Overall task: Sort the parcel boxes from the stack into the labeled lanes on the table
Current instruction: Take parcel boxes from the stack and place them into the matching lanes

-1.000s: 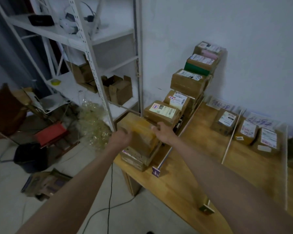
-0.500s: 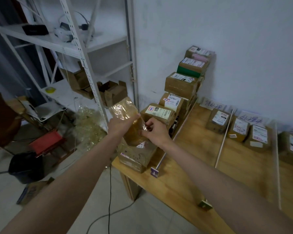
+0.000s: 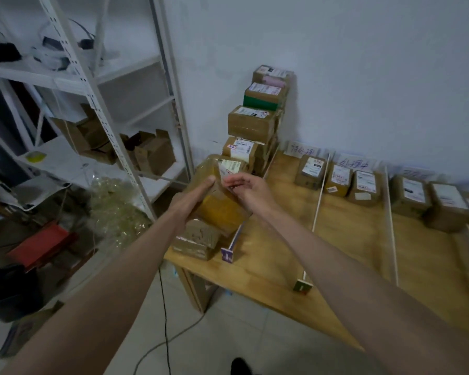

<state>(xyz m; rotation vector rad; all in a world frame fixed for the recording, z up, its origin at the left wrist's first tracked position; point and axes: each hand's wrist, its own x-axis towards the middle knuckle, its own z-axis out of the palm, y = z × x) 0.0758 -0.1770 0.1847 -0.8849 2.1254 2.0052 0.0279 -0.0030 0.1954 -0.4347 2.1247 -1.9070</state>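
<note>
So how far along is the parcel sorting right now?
Partly done. Sorted: several boxes sit in the lanes by the wall. In hand: the left hand and right hand hold a taped box. Left: the stack against the wall.

Brown parcel box point(image 3: 222, 209), white label point(image 3: 226, 171).
</note>
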